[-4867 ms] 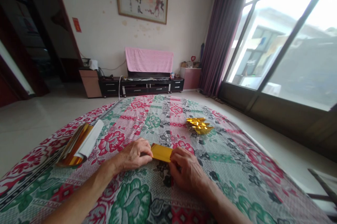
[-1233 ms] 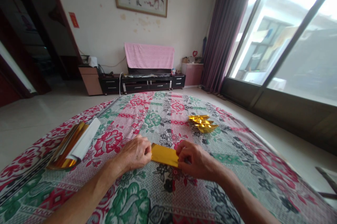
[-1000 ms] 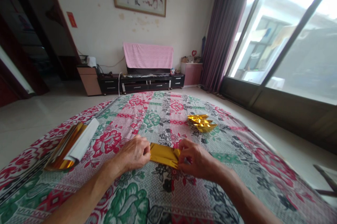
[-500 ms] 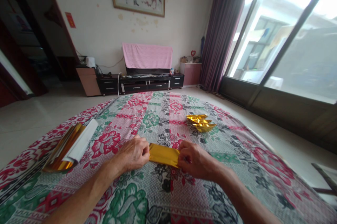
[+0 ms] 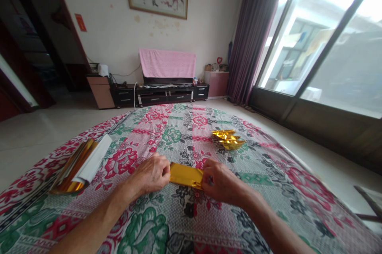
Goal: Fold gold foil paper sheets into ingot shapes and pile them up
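Note:
A folded strip of gold foil paper (image 5: 185, 175) stretches between my two hands, low over the patterned tablecloth (image 5: 171, 136). Its left end is pinched in my left hand (image 5: 155, 172), fingers curled closed. At the other end my right hand (image 5: 219, 180) grips the strip, and the foil crinkles beside those fingers. The fingertips of both hands are partly hidden. Beyond my right hand lie several folded gold foil pieces (image 5: 229, 140), pointed at their ends and set close together. To the left of my left hand rests a curved stack of gold and white paper sheets (image 5: 79, 166).
Past the table's far edge stands a low black cabinet (image 5: 165, 97), with a pink cloth (image 5: 167, 63) draped over what sits on it. A purple curtain (image 5: 249, 39) and a large window (image 5: 337, 47) are at the right. Part of a dark-framed object (image 5: 368, 202) shows at the lower right.
The foil strip's right end looks more crinkled beside my right fingers. Both hands keep nearly the same place and hold. The stack and the folded pieces have not moved.

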Demonstrator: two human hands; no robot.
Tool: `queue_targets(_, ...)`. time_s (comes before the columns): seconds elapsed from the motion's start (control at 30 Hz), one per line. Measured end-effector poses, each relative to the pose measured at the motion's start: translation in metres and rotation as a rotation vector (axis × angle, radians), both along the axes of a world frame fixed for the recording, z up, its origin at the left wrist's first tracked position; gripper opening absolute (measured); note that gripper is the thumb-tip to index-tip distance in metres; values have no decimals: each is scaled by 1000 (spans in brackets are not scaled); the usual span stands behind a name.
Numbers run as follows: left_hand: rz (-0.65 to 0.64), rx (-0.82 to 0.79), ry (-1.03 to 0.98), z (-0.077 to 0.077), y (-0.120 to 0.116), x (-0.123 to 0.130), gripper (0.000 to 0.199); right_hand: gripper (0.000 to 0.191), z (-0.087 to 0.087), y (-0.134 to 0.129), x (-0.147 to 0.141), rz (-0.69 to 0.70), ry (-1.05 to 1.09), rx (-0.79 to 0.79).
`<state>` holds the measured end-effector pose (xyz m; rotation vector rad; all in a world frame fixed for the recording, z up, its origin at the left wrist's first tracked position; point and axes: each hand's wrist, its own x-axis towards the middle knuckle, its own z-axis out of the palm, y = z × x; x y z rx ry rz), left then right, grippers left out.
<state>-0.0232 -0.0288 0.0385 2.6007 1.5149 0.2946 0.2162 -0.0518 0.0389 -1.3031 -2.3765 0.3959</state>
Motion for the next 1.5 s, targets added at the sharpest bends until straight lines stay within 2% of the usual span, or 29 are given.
queue_targets(0.17, 7, -7, 8, 0, 0, 0, 13, 9, 4, -3, 1, 10, 26, -14)
queue_targets(0.5, 34, -1, 29, -1, 0, 1, 14, 42, 10, -11, -1, 106, 8, -7)
queue_targets(0.73, 34, -5, 27, -2, 1, 1, 15, 36, 10, -11, -2, 169, -33, 30)
queue_targets(0.93, 56, -18, 41, 1, 1, 2, 16, 39, 9, -12, -1, 204, -30, 31)
queue_targets(1.5, 37, 16, 11, -4, 2, 0, 16, 38, 5, -11, 1, 140, -45, -5)
